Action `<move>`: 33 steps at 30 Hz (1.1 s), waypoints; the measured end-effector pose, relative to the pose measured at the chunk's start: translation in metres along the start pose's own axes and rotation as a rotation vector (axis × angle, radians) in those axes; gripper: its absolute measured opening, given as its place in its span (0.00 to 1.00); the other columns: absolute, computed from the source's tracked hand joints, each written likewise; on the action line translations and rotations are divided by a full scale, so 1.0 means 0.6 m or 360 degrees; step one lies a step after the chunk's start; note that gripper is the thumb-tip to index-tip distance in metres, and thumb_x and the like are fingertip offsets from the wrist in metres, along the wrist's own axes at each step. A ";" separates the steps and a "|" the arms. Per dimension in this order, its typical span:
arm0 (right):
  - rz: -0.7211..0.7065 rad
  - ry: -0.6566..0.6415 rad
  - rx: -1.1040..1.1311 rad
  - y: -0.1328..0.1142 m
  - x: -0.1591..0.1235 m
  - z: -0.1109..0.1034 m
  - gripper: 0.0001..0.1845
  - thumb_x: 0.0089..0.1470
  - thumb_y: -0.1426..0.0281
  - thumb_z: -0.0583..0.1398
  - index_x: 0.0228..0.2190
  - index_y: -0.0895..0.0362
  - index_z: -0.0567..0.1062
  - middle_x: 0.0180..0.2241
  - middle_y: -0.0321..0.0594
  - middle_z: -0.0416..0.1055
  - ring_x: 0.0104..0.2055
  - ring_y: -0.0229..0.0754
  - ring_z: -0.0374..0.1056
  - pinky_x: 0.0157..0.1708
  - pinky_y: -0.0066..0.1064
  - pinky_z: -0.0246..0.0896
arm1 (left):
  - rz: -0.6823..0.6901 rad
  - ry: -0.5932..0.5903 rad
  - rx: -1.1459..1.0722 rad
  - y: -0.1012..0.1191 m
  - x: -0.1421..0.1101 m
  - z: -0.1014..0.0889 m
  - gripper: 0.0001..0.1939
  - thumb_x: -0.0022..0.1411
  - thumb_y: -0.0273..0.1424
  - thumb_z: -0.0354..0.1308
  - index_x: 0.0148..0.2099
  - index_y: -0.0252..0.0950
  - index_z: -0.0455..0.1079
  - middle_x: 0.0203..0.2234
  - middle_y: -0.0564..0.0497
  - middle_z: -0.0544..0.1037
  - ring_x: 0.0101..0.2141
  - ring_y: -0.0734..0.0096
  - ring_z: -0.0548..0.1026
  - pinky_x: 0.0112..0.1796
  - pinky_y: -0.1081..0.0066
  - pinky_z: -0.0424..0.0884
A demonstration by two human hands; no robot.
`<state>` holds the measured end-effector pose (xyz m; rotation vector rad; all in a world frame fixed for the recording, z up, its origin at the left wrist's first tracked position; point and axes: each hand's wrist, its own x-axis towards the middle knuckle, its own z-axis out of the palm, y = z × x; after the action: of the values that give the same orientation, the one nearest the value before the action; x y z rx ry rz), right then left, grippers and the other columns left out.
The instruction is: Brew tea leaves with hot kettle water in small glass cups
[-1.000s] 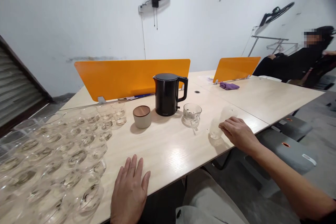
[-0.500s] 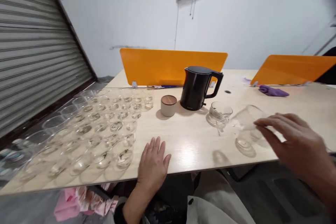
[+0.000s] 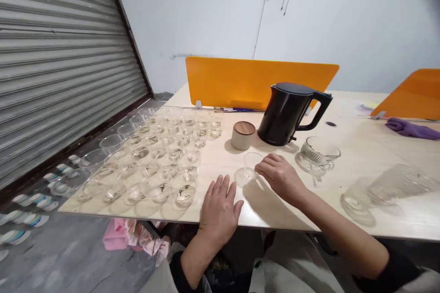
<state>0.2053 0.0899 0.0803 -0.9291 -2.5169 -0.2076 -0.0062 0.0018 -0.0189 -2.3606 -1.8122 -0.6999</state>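
Observation:
My right hand pinches the rim of a clear plastic cup that stands at the middle of the table, in front of a small pale canister with a wooden lid. Fingers stretched out, my left hand lies flat near the table's front edge and holds nothing. To its left stand rows of clear cups with a little liquid and dark leaf-like bits in them. A black electric kettle is behind my right hand. A ribbed glass cup with a handle sits to the kettle's right.
Clear plastic cups in a stack lie on their side at the right. An orange divider rises behind the kettle. A purple cloth is on the far right. Pink fabric shows below the table's front edge.
My right hand has moved left from the stacked cups to the table's middle, bringing a clear plastic cup there. My left hand stays flat on the table. The view has shifted right.

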 end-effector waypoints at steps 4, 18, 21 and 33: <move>-0.0062 0.0034 -0.0005 -0.005 0.001 0.007 0.10 0.65 0.67 0.58 0.37 0.53 0.80 0.30 0.44 0.74 0.34 0.47 0.63 0.35 0.37 0.56 | -0.0007 0.0017 -0.0025 0.001 0.000 0.001 0.24 0.72 0.39 0.54 0.66 0.35 0.69 0.67 0.40 0.68 0.68 0.48 0.62 0.66 0.48 0.62; 0.0198 0.0400 0.0109 0.032 -0.010 -0.011 0.24 0.66 0.63 0.60 0.61 0.51 0.71 0.54 0.49 0.75 0.57 0.56 0.69 0.56 0.51 0.65 | 0.0016 0.0063 -0.0050 0.001 0.000 0.008 0.24 0.72 0.38 0.55 0.66 0.34 0.68 0.68 0.39 0.67 0.69 0.47 0.62 0.65 0.47 0.63; 0.0496 0.0472 0.0176 0.078 0.020 -0.005 0.31 0.65 0.54 0.60 0.64 0.52 0.67 0.59 0.51 0.71 0.60 0.59 0.67 0.59 0.54 0.64 | -0.0013 0.0074 -0.0058 0.002 0.000 0.010 0.25 0.72 0.39 0.55 0.66 0.35 0.69 0.68 0.40 0.67 0.68 0.47 0.63 0.65 0.48 0.63; 0.0844 0.0044 0.0446 0.150 0.203 0.106 0.53 0.50 0.48 0.68 0.69 0.57 0.60 0.69 0.57 0.58 0.71 0.60 0.53 0.69 0.50 0.49 | -0.0025 0.0045 -0.0047 0.003 0.004 0.007 0.24 0.71 0.39 0.56 0.65 0.36 0.70 0.68 0.41 0.68 0.68 0.48 0.64 0.64 0.49 0.65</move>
<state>0.1587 0.2475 0.0783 -1.4069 -2.1064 0.2873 -0.0027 0.0049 -0.0215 -2.3448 -1.8235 -0.7629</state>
